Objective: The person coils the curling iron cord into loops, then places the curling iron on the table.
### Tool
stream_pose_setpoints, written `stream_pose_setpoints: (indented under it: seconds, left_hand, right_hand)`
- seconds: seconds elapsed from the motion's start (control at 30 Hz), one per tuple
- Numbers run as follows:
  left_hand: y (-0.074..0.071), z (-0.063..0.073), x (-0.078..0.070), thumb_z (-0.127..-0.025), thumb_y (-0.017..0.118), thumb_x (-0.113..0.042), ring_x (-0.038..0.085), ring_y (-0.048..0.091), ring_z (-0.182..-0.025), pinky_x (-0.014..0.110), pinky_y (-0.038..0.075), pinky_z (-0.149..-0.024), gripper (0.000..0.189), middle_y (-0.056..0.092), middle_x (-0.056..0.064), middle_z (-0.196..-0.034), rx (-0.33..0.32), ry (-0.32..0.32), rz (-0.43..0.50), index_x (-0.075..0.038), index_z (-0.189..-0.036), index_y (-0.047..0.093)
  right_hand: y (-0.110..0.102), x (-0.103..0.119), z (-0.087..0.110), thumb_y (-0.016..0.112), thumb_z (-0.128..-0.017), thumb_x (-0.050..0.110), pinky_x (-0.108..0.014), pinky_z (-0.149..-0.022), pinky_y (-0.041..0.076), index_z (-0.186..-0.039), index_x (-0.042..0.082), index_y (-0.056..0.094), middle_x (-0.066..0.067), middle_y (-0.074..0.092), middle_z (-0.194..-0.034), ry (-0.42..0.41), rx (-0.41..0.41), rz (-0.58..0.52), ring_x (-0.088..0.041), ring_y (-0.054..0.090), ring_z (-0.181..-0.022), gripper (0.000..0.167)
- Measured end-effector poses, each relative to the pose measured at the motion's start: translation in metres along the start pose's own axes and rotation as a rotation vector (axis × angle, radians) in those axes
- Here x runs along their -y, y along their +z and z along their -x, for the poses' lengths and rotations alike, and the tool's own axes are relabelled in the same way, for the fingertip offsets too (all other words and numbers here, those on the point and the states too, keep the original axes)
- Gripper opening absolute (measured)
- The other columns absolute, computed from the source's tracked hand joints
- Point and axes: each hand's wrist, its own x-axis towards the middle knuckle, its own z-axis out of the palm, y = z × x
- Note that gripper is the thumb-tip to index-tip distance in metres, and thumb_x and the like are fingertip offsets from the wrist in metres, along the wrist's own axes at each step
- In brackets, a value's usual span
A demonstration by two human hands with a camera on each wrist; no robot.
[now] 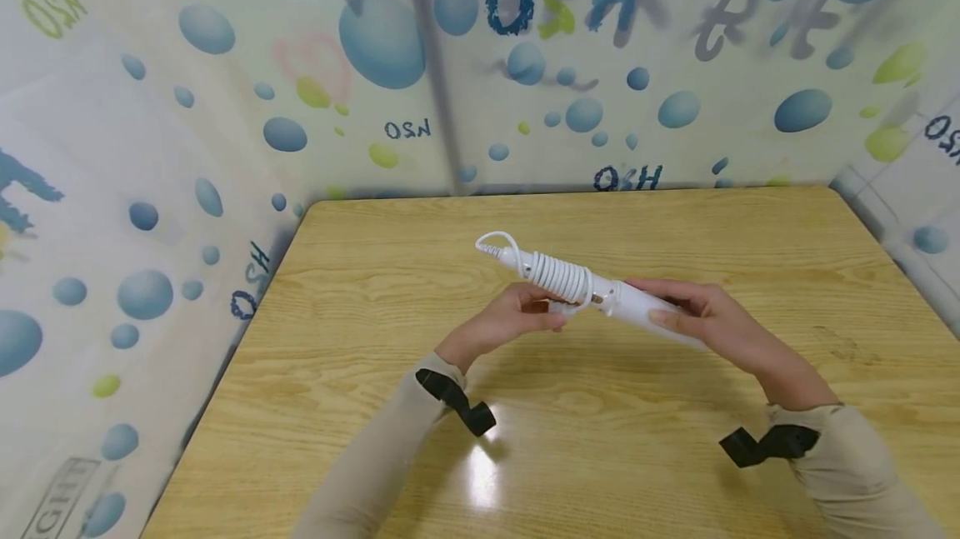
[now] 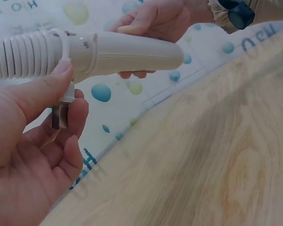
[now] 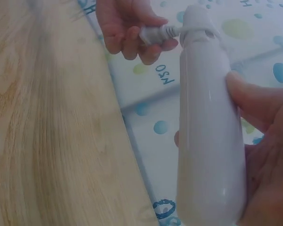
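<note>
A white hair styling iron (image 1: 636, 306) is held above the table, tilted, with its wider end to the right. White cord (image 1: 561, 276) winds in tight coils round its left part, and a loop of it sticks out at the tip. My right hand (image 1: 726, 329) grips the wide end, thumb on the near side and fingers behind. Below the coils my left hand (image 1: 501, 324) pinches the cord's plug (image 3: 153, 35) between thumb and fingers. In the left wrist view the metal prongs (image 2: 60, 117) point down, away from the iron.
A wood-grain table (image 1: 337, 289) lies beneath both hands. Behind and to the left stand walls covered with a sheet (image 1: 225, 89) printed with blue and green dots and letters. Black straps (image 1: 456, 401) are on both wrists.
</note>
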Motion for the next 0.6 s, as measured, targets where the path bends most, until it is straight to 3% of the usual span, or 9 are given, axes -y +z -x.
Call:
stream_pose_setpoints:
  seconds: [0.17,0.33,0.4,0.47,0.6]
  left_hand:
    - [-0.0056,0.0038,-0.0016,-0.088,0.055,0.006,0.014,0.057,-0.086,0.057,0.042,-0.080,0.027,0.059,0.003,-0.102,0.006,0.087,-0.005,0.013,-0.115,0.053]
    - [-0.0056,0.0051,-0.0004,-0.088,0.054,0.008,0.040,0.055,-0.095,0.044,0.047,-0.079,0.029,0.058,0.001,-0.103,0.021,0.086,0.018,0.015,-0.115,0.050]
    - [-0.0051,0.0057,0.0005,-0.087,0.054,0.009,0.045,0.052,-0.098,0.040,0.048,-0.079,0.030,0.059,0.004,-0.103,0.019,0.072,0.021,0.015,-0.116,0.050]
    - [-0.0050,0.0064,0.0009,-0.086,0.055,0.011,0.041,0.055,-0.096,0.039,0.048,-0.079,0.031,0.060,0.010,-0.102,0.011,0.060,0.013,0.016,-0.116,0.050]
    - [-0.0048,0.0070,0.0023,-0.084,0.056,0.012,0.018,0.061,-0.086,0.041,0.049,-0.078,0.029,0.060,0.019,-0.100,-0.022,0.056,-0.012,0.017,-0.112,0.052]
  right_hand:
    - [0.0019,-0.0055,0.0008,0.049,-0.096,0.008,-0.028,-0.071,0.047,-0.135,0.002,0.045,0.012,0.051,-0.123,-0.018,0.018,-0.046,-0.014,0.053,-0.095,0.040]
    - [0.0035,-0.0084,-0.0001,0.047,-0.096,0.007,-0.029,-0.071,0.046,-0.135,0.001,0.044,0.012,0.052,-0.123,-0.023,0.034,-0.075,-0.015,0.053,-0.094,0.040]
    - [0.0031,-0.0083,-0.0005,0.046,-0.096,0.007,-0.030,-0.071,0.046,-0.135,0.001,0.044,0.010,0.052,-0.124,-0.028,0.051,-0.078,-0.016,0.053,-0.095,0.039]
    - [0.0022,-0.0078,-0.0010,0.046,-0.097,0.007,-0.030,-0.071,0.047,-0.136,0.002,0.043,0.008,0.052,-0.125,-0.028,0.077,-0.077,-0.016,0.054,-0.095,0.039]
    - [-0.0003,-0.0087,-0.0030,0.044,-0.098,0.009,-0.031,-0.071,0.046,-0.137,0.000,0.040,0.008,0.050,-0.126,-0.005,0.130,-0.074,-0.017,0.053,-0.095,0.040]
